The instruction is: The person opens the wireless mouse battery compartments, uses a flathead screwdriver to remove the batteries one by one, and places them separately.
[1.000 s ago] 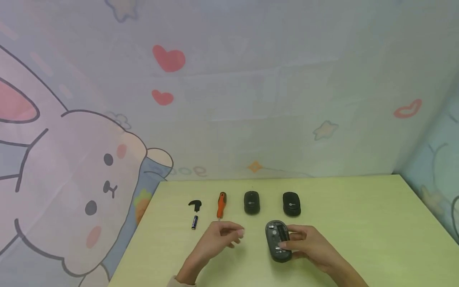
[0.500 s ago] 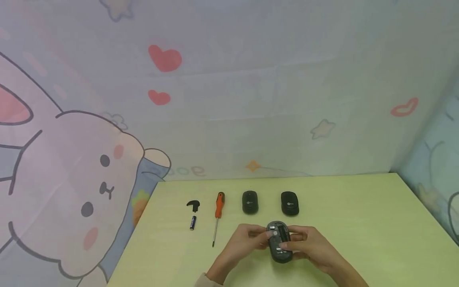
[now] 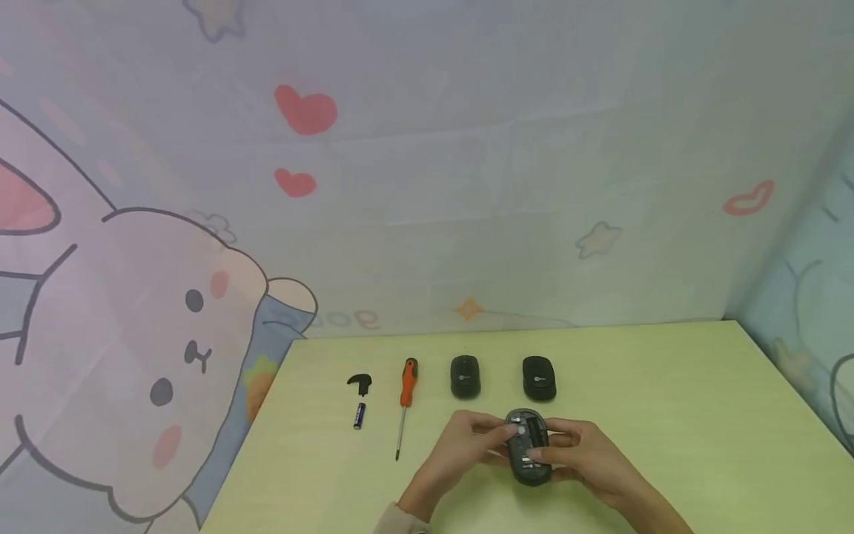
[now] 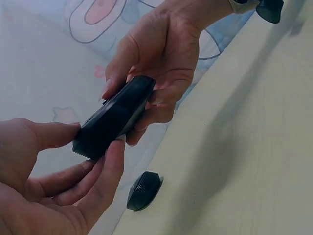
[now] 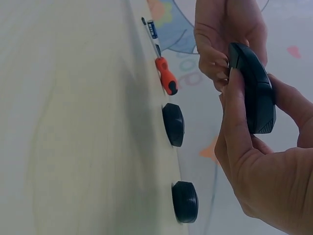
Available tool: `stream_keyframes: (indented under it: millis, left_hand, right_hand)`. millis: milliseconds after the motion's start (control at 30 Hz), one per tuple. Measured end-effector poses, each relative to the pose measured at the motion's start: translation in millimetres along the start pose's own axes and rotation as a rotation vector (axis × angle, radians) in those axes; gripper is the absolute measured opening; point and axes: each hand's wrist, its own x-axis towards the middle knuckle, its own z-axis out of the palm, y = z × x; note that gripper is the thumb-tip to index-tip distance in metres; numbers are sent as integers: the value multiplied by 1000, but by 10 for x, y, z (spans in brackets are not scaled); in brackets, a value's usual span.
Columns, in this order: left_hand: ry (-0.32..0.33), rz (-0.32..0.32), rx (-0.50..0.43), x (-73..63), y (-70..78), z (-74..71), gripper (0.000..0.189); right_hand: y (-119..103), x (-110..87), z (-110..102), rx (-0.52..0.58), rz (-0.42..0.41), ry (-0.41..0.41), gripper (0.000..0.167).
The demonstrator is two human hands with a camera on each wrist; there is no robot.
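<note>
A dark computer mouse point(image 3: 525, 472) is held underside up between both hands, with a long open battery slot point(image 3: 536, 432) and silver contacts showing. My left hand point(image 3: 467, 445) pinches its left side, the thumb lying on the underside near the top. From the right, my right hand point(image 3: 590, 454) grips the other side, its thumb across the lower part of the slot. In the left wrist view the mouse point(image 4: 115, 115) appears edge-on, raised above the table, with fingers behind it. The right wrist view shows the mouse point(image 5: 254, 93) between thumb and fingers too.
Two more black mice, one left point(image 3: 465, 377) and one right point(image 3: 539, 378), stand farther back on the yellow-green table point(image 3: 667, 415). Left of them lie an orange-handled screwdriver point(image 3: 408, 386), a battery point(image 3: 359, 416) and a small black hooked piece point(image 3: 361, 383). A printed cloth point(image 3: 427, 222) hangs behind.
My left hand has come across from the left, away from the screwdriver, and taken hold of the mouse. The mouse and right hand have shifted slightly right.
</note>
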Motion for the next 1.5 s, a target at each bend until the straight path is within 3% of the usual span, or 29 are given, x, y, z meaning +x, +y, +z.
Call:
stream_keyframes:
  millis: [467, 800, 1067, 1500]
  left_hand:
    - [-68, 10, 69, 335, -7, 262, 26]
    - [-75, 11, 96, 741, 52, 547, 27]
    - [24, -28, 45, 1111, 121, 863, 23]
    - [267, -27, 44, 1491, 116, 1259, 20]
  right_hand:
    - [104, -168, -309, -40, 12, 115, 76]
    - [40, -279, -683, -75, 49, 240, 72]
    - [-29, -257, -1059, -95, 29, 325, 70]
    - [-1, -12, -1471, -83, 47, 411, 77]
